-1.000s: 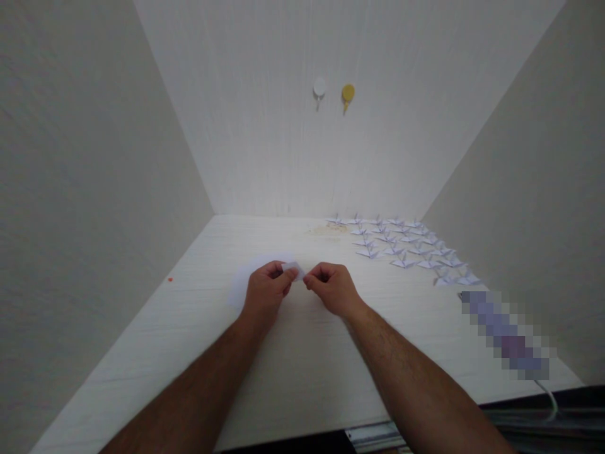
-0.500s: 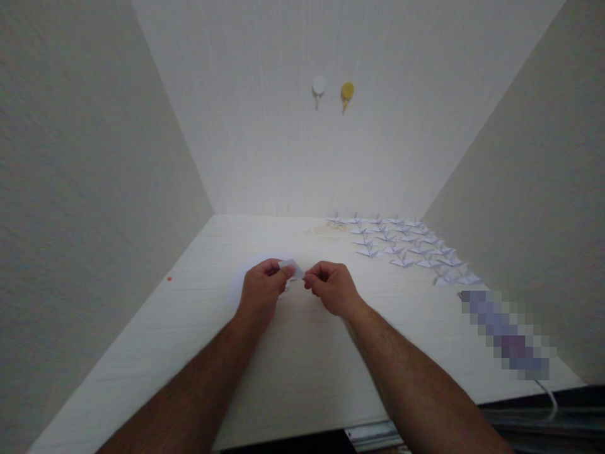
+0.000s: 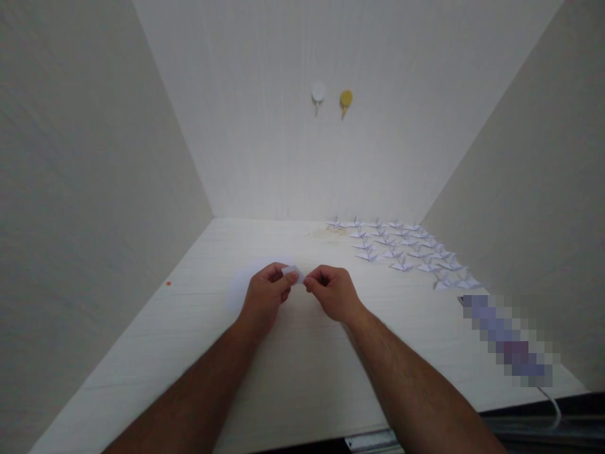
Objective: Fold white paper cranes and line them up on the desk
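Note:
A small piece of folded white paper [image 3: 293, 272] is held between my two hands, above the pale tabletop. My left hand [image 3: 268, 291] grips it with the thumb on top and the fingers behind. The fingertips of my right hand [image 3: 332, 291] pinch its right corner. Beneath and behind the left hand lies a flat white sheet or stack of paper [image 3: 239, 284], mostly hidden. Several folded white paper cranes [image 3: 401, 243] stand in rows at the back right of the table.
A blurred-out long object [image 3: 505, 340] lies near the right edge, with a white cable [image 3: 552, 403] below it. Walls enclose the table on three sides. A white hook [image 3: 317, 94] and a yellow hook [image 3: 346, 99] are on the back wall. A small orange spot [image 3: 168, 284] is at left.
The view has tilted up slightly, so everything sits a little lower. My left hand has shifted slightly right and covers more of the paper; both hands keep their hold.

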A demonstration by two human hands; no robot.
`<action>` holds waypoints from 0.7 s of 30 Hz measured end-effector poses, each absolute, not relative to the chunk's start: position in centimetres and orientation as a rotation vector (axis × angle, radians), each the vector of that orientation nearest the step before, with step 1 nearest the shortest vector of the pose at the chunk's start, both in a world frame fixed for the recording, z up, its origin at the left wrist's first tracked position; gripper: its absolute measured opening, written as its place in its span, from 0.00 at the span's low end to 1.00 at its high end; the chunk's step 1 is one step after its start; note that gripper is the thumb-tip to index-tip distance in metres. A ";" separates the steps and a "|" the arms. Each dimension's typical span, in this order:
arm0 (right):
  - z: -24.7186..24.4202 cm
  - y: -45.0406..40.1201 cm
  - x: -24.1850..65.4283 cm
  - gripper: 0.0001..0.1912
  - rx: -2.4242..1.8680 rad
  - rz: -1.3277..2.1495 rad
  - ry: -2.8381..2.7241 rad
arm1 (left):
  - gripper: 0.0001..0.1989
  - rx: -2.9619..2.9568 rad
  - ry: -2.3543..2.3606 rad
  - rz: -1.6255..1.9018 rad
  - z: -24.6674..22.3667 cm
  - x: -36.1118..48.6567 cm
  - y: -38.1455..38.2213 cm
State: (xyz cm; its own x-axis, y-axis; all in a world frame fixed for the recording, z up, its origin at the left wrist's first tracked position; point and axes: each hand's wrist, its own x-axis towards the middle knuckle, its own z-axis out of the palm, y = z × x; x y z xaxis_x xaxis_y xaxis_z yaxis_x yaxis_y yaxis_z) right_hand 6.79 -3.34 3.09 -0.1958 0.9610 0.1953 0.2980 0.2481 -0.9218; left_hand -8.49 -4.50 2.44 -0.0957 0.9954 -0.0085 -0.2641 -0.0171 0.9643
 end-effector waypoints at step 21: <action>3.5 -3.4 7.6 0.09 -1.288 0.869 -1.865 | 0.09 1.329 1.348 1.178 3.3 -9.3 -4.6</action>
State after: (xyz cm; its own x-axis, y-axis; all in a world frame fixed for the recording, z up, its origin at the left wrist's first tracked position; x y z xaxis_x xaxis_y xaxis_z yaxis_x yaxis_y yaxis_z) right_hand 7.57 -3.41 3.49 -0.2615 0.9501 0.1700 0.4814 0.2811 -0.8302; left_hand -9.26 -4.58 3.30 -0.0396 0.9988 0.0299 0.1633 -0.0231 0.9863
